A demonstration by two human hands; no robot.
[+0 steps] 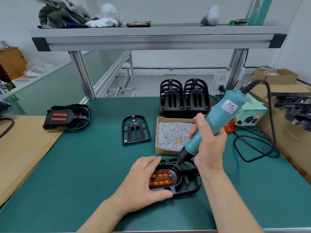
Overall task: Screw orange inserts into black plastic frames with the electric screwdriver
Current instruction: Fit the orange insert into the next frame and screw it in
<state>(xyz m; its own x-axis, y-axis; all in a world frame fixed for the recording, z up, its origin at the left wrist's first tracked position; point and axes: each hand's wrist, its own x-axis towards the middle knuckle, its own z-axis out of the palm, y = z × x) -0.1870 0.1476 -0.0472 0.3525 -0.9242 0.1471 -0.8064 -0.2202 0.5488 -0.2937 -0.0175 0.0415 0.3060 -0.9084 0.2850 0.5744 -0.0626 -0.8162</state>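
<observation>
A black plastic frame (pixel 186 184) lies on the green mat near the front, with an orange insert (pixel 160 179) seated in it. My left hand (pixel 144 179) grips the frame's left side, thumb along its near edge. My right hand (pixel 209 147) grips the teal electric screwdriver (pixel 217 120), tilted, with its bit tip touching the frame just beyond the insert. A cardboard box of small silver screws (pixel 170 135) sits just behind. One empty black frame (pixel 135 130) lies left of that box.
Two stacks of black frames (pixel 184 98) stand behind the screw box. A finished frame with orange insert (pixel 67 116) lies at the left by a cardboard sheet (pixel 20 148). The screwdriver's power box (pixel 250 115) and black cable (pixel 255 145) are at the right. An aluminium shelf (pixel 158 39) spans overhead.
</observation>
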